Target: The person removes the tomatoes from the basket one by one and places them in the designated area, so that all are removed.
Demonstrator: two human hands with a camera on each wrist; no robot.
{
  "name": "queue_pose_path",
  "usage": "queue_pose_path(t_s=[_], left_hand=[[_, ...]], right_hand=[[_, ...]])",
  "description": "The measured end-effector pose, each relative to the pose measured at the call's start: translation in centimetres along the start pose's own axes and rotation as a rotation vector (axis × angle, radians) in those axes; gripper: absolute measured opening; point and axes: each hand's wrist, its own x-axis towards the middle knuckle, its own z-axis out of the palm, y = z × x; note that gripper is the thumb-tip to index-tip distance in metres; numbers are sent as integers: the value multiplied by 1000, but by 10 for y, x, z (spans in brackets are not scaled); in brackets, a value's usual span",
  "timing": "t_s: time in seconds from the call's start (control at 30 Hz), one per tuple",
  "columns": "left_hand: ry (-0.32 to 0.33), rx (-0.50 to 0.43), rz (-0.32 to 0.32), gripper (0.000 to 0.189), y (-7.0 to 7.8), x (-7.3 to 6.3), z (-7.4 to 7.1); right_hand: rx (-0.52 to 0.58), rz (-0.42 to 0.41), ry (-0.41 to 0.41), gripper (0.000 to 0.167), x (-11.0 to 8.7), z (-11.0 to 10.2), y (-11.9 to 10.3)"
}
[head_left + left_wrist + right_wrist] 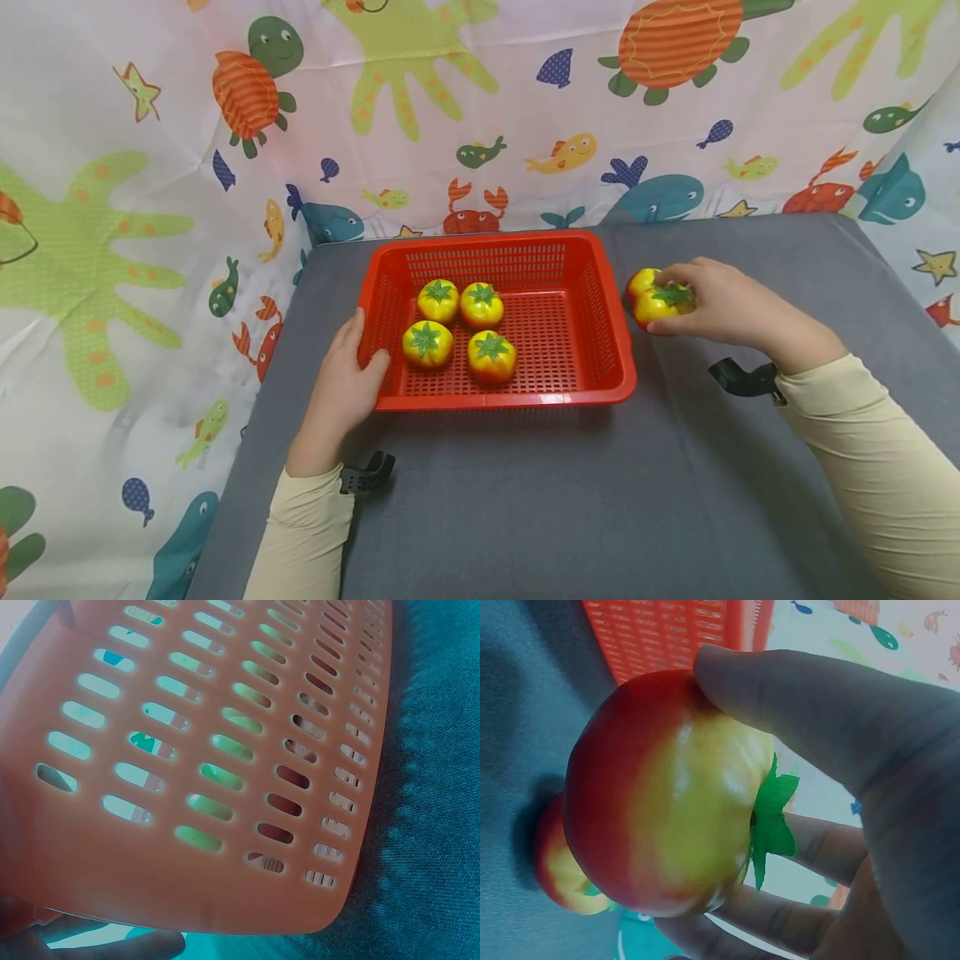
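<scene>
Right hand [723,304] grips a red-yellow fruit [660,802] by its sides, just right of the basket [495,401]. Grip lightly but surely: skin looks glossy, slick, likely hard plastic. Don't tug the green, fabric-like leaf [775,817]. Mind the second fruit [639,281] close beside it on the table [525,508]. Left hand [341,383] grips the slotted red rectangular basket's left rim; four rounded fruits [427,343] inside.

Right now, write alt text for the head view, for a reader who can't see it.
A right hand holds a red-and-yellow fruit in its fingers beside a second fruit, right of a red basket. Four more fruits sit in the basket, and a left hand grips its left rim. A sea-creature cloth hangs behind the gray table.
</scene>
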Motion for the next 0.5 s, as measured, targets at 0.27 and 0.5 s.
queue_pose_path(t_s=[0.27,0.5], left_hand=[[-1,-4,6,81,-1,0,1],[-2,-2,-4,81,0,1,1]], right_hand=[[3,8,-10,71,3,9,9],[-1,11,-22,71,5,15,16]])
